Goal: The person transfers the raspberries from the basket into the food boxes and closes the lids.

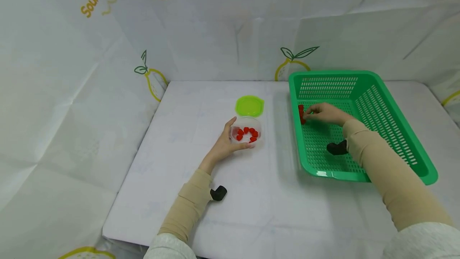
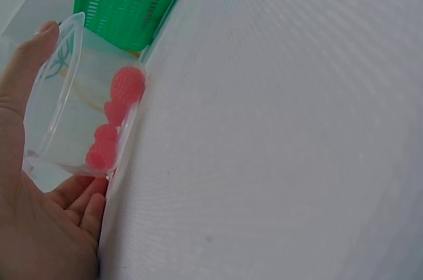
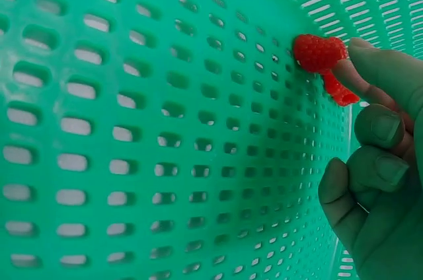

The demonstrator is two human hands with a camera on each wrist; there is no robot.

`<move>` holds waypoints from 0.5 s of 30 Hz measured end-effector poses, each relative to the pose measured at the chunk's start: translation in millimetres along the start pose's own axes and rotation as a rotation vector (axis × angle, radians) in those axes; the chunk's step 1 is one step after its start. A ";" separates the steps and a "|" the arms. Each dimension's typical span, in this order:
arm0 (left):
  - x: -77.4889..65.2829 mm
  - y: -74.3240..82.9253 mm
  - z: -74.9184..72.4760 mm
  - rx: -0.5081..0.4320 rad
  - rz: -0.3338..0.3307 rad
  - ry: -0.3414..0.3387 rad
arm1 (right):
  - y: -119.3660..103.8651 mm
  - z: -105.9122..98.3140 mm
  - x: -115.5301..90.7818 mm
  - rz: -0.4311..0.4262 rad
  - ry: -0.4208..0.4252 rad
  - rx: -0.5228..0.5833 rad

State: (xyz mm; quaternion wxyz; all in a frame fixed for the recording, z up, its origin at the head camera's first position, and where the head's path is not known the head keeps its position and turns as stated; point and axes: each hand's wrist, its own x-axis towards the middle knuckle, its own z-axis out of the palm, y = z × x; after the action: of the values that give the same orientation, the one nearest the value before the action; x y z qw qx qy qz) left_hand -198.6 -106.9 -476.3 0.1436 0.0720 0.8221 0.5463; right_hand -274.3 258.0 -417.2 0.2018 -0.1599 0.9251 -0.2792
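My left hand [image 1: 225, 146] grips a clear plastic container [image 1: 235, 127], thumb on the near side and fingers at the far left. Several red toy raspberries [image 1: 246, 130] lie in it; the left wrist view shows some raspberries [image 2: 127, 85] through its wall. Inside the green basket [image 1: 303, 157], my right hand [image 1: 325, 113] is at a short row of raspberries [image 1: 301, 114] along the left wall. In the right wrist view its thumb and index finger pinch the edge of a raspberry [image 3: 316, 53], the other fingers curled; more red fruit [image 3: 340, 90] sits just below.
A lime-green lid [image 1: 249, 106] lies flat behind the container. The basket's slotted walls rise around my right hand. A white cloth with lemon prints [image 1: 230, 43] hangs behind the white table [image 1: 258, 207]. Each wrist bears a black device [image 1: 218, 193].
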 end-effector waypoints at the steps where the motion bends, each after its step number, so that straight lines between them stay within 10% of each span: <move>1: 0.0 0.2 0.1 0.002 0.000 0.001 | -0.1 0.8 -0.2 0.000 -0.002 -0.003; 15: 0.0 0.2 0.6 0.013 0.014 0.000 | 5.4 2.4 2.0 0.029 -0.027 0.056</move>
State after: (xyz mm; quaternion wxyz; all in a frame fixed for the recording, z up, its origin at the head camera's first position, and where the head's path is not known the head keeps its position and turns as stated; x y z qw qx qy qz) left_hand -198.4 -106.3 -476.3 0.1392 0.0787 0.8251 0.5419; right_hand -275.9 260.3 -422.7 0.2230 -0.1444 0.9162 -0.2999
